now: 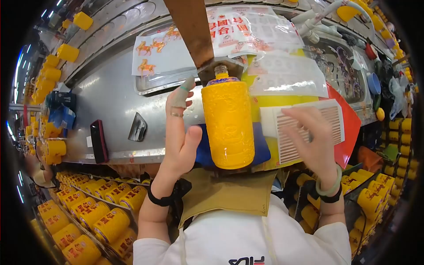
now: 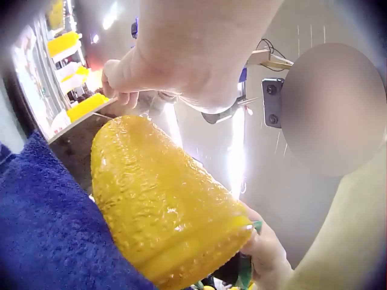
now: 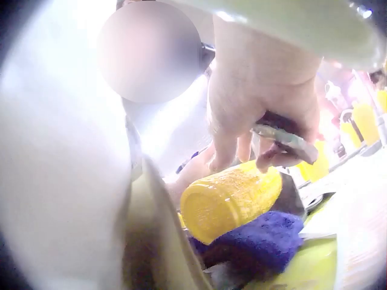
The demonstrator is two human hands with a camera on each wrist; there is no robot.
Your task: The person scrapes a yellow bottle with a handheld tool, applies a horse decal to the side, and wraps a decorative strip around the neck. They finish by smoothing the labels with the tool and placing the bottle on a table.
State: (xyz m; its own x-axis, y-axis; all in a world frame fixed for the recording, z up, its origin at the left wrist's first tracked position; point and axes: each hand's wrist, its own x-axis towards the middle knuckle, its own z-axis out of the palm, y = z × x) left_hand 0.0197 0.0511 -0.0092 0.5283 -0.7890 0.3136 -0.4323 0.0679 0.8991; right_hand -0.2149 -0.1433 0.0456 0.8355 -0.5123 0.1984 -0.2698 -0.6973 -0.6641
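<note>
A yellow embossed bottle (image 1: 228, 123) lies neck-away on a blue cloth (image 1: 261, 150), its glass neck at a brown metal bar. Just left of it, my left hand (image 1: 180, 132) has its fingers extended and thumb raised, with a pale cover on one finger. My right hand (image 1: 313, 137) is over a striped white sheet (image 1: 286, 152), fingers bent and spread. In the left wrist view the bottle (image 2: 163, 199) is below the left hand (image 2: 187, 54). The right wrist view shows the right hand (image 3: 266, 96) above the bottle (image 3: 230, 199), with a pale strip by its fingers that I cannot identify.
Printed transfer sheets (image 1: 287, 73) and a metal tray (image 1: 150, 84) lie farther back. A phone (image 1: 98, 141) and a dark shard-like piece (image 1: 138, 127) are on the left of the metal table (image 1: 115, 101). Yellow containers (image 1: 112, 223) fill crates below on both sides.
</note>
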